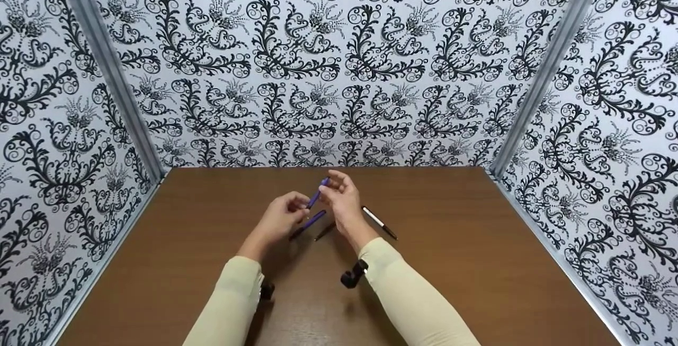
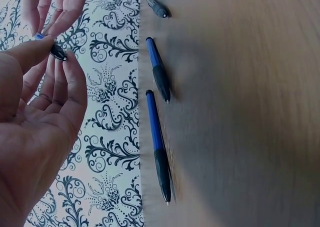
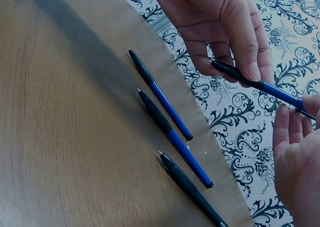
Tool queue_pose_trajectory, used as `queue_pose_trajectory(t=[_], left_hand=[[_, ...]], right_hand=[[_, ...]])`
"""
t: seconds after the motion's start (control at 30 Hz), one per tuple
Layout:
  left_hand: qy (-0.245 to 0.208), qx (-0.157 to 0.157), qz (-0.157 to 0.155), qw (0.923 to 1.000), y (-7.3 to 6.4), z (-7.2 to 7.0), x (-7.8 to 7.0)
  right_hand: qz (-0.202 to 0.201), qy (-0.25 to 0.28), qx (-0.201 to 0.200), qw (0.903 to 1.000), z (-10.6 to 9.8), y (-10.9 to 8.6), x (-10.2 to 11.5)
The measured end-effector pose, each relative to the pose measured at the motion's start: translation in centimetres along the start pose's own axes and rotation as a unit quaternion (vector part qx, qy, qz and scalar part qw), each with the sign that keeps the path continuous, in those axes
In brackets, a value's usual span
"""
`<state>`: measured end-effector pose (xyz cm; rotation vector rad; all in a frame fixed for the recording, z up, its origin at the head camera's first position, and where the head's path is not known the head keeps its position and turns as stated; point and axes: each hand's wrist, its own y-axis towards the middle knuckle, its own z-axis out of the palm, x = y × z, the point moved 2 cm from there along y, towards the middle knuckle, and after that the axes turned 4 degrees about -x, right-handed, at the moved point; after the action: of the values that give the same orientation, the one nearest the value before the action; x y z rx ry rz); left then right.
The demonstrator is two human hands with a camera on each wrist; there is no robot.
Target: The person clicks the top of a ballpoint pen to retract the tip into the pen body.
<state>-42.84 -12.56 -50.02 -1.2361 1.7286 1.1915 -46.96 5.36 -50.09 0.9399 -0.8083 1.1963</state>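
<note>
Pale sleeves [image 1: 421, 306] come nearest the head camera. A raised blue pen [image 3: 277, 93] spans both hands above the tabletop [image 1: 185, 240]: the left hand [image 1: 278, 218] has a pinching grip on its black end, the right hand [image 1: 343, 204] on its clip end. Below lie a slim blue pen [image 3: 162, 99], a second blue pen [image 3: 181, 148] and a dark pen [image 3: 192, 189], its barrel whitish from the head, perhaps glare.

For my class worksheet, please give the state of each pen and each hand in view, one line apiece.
Held blue pen: raised off the table, slanting, uncapped.
End blue pen: lying on the table, uncapped.
Middle blue pen: lying on the table, uncapped.
Dark pen: lying beside the middle blue pen, uncapped.
Left hand: pinching the held blue pen's dark grip.
Right hand: holding the held blue pen's other end.
</note>
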Motion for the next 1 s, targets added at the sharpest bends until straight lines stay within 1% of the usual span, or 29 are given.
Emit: queue_pose_trajectory(t=[0.33,0.57,0.7,0.87,1.0], left_hand=[[0.014,0.004,0.01,0.9998,0.05,0.48,-0.2],[0.024,-0.002,0.044,0.9988,0.1,0.7,-0.23],[0.022,-0.004,0.046,0.9987,0.12,0.85,-0.08],[0.019,-0.003,0.04,0.999,0.23,0.93,0.02],[0.016,-0.004,0.045,0.9989,0.31,0.99,0.0]], right_hand=[[-0.005,0.008,-0.003,1.0,-0.27,0.01,-0.22],[-0.029,-0.006,0.006,0.9995,-0.27,-0.33,-0.01],[-0.03,-0.002,0.006,0.9995,-0.22,-0.38,0.03],[-0.027,0.0,0.009,0.9996,-0.21,-0.3,0.07],[-0.026,0.0,0.008,0.9996,-0.27,-0.18,-0.05]])
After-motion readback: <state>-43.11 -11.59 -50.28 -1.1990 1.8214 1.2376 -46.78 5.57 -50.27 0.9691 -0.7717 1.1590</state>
